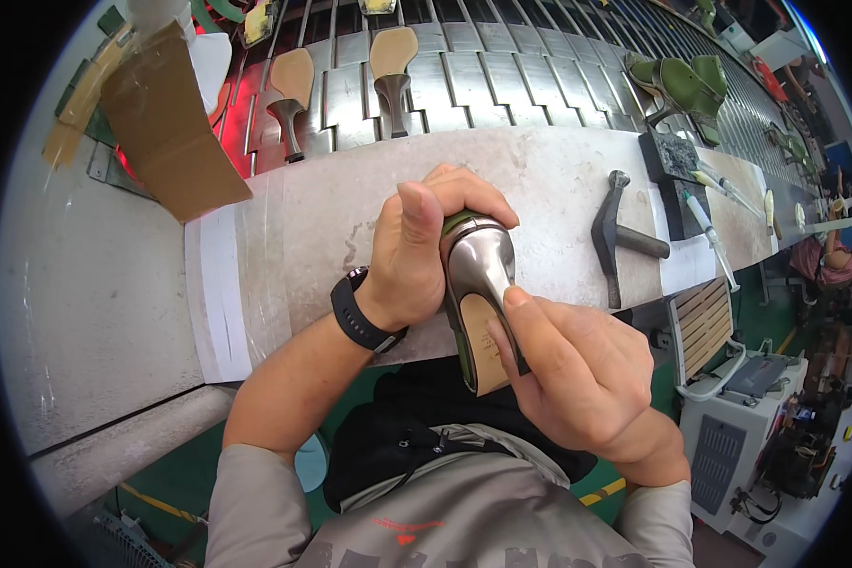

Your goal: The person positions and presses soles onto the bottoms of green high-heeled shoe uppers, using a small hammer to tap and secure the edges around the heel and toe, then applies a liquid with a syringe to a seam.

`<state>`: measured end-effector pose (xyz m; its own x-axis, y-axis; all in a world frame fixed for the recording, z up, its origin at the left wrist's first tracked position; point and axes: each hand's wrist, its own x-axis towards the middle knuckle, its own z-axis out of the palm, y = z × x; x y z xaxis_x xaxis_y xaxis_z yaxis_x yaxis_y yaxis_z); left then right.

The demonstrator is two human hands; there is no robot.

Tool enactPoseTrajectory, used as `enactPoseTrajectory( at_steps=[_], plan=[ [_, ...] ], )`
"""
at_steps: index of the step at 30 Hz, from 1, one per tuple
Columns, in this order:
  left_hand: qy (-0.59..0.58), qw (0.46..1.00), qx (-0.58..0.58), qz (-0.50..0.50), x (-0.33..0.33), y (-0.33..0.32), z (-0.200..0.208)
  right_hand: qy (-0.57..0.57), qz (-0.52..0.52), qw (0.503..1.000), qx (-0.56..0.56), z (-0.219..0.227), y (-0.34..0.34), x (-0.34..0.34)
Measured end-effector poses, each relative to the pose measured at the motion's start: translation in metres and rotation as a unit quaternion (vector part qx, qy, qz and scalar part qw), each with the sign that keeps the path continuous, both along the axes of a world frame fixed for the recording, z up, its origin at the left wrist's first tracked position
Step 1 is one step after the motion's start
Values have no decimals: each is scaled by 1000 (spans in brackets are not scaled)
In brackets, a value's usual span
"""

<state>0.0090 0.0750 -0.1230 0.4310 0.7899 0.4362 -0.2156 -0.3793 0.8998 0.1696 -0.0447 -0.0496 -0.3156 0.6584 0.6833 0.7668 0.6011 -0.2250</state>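
A green high-heeled shoe (481,257) is held sole up between my hands, above the near edge of the worktable (303,204). It has a shiny metallic heel and a tan sole with small markings. My left hand (415,232), with a black watch on its wrist, wraps round the back of the shoe, thumb raised. With its thumb and fingers, my right hand (582,369) grips the slim end of the heel over the sole. The palm side of the right hand is hidden, as is most of the shoe's upper.
A hammer (611,232) lies right of the shoe, near a dark block (672,175) and syringes (710,232). Beyond runs a slatted metal conveyor (497,85) carrying heeled soles (393,71) and green shoes (682,85). A cardboard sheet (166,123) stands at the left.
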Motion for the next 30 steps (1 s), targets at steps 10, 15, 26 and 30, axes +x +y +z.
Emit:
enactPoseTrajectory(
  at_steps=[10, 15, 26, 30],
  plan=[
    [65, 993, -93, -6, 10, 43, 18, -22, -47, 999, 4, 3, 50, 14],
    [62, 996, -66, -11, 18, 48, 1, -40, -43, 991, -117, 15, 70, 31],
    [131, 990, -49, -25, 13, 35, 17, -79, -72, 993, -46, 1, 59, 13],
    [106, 994, -24, 0, 12, 36, 12, -46, -48, 996, -60, -7, 61, 22]
  ],
)
